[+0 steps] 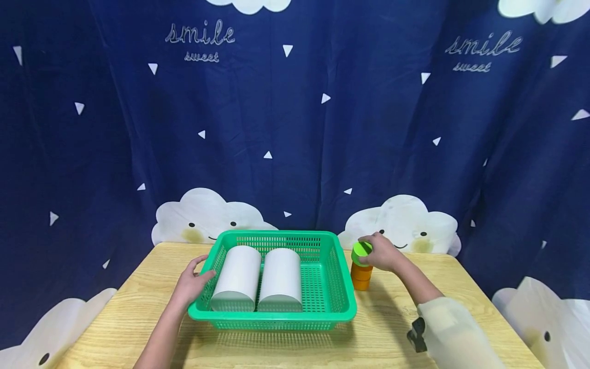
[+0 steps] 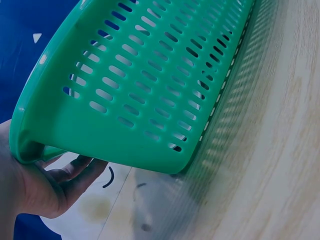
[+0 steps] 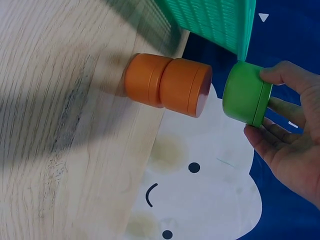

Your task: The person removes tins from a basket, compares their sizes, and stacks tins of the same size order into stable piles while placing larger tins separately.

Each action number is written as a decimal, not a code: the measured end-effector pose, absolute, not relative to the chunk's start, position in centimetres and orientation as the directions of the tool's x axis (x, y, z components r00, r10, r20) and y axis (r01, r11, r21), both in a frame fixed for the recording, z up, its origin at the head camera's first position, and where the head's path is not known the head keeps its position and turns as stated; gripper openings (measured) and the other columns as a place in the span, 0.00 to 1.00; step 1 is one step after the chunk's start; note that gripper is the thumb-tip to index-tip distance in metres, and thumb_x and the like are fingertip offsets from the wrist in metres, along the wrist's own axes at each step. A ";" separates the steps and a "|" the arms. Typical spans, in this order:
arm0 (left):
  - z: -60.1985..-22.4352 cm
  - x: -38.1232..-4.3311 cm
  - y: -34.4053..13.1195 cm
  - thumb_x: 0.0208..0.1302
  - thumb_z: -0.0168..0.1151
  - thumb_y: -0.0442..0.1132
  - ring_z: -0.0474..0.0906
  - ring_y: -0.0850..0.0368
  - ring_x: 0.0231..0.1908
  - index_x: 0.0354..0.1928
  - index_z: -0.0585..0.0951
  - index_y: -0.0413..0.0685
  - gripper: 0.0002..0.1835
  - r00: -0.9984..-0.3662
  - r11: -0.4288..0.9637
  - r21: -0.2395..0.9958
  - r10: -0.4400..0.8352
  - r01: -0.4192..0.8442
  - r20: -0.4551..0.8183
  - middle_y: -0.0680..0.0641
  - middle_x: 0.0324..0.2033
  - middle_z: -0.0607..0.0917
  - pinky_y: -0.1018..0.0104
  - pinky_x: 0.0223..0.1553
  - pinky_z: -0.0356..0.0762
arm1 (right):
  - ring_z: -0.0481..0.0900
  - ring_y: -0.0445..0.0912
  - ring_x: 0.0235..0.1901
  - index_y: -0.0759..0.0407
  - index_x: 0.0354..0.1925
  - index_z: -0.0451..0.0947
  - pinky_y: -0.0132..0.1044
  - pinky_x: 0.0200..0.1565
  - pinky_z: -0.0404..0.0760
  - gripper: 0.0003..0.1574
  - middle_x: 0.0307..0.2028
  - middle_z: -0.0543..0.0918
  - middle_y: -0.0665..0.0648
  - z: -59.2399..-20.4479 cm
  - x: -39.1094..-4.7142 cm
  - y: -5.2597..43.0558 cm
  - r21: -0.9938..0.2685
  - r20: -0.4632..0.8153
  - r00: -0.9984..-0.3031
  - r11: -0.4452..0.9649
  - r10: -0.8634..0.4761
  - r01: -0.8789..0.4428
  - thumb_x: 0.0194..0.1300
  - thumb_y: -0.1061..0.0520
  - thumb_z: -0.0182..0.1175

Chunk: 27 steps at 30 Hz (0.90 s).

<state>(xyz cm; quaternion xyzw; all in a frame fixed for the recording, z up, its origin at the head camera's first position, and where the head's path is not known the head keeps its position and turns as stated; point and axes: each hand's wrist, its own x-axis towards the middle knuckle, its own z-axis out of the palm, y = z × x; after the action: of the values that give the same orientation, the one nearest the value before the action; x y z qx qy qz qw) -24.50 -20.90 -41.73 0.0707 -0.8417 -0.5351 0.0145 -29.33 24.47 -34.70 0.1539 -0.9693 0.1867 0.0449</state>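
A green plastic basket (image 1: pixel 343 307) stands on the wooden table with two white cylinders (image 1: pixel 238 271) lying side by side in it. My left hand (image 1: pixel 191 284) grips the basket's left rim; in the left wrist view its fingers (image 2: pixel 80 175) curl under that rim. Between thumb and fingers, my right hand (image 1: pixel 383 252) pinches a small round green tin (image 3: pixel 245 94) to the right of the basket. Below it, two matching orange tins (image 3: pixel 186 86) are stacked on the table; the right wrist view shows a gap between the green tin and this stack.
The pale wooden table (image 1: pixel 392 333) reaches back to a dark blue curtain (image 1: pixel 295 128) printed with white clouds and triangles. The orange stack stands close beside the basket's right wall.
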 end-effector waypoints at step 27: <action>-41.9 -24.7 -21.0 0.66 0.52 0.43 0.81 0.46 0.37 0.69 0.56 0.44 0.32 -0.987 0.400 0.909 -0.149 -0.122 -0.067 0.26 0.48 0.75 0.55 0.31 0.83 | 0.72 0.56 0.41 0.74 0.51 0.74 0.46 0.40 0.74 0.34 0.43 0.76 0.70 -35.7 -29.6 25.1 -0.343 0.128 -0.951 0.887 -0.281 -0.308 0.44 0.60 0.67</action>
<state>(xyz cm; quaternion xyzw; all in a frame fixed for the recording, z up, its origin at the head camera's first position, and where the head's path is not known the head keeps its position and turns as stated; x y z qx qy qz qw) -24.67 -20.96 -41.86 0.0810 -0.8364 -0.5419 0.0126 -29.60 25.08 -35.67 0.1516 -0.9707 0.1825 0.0376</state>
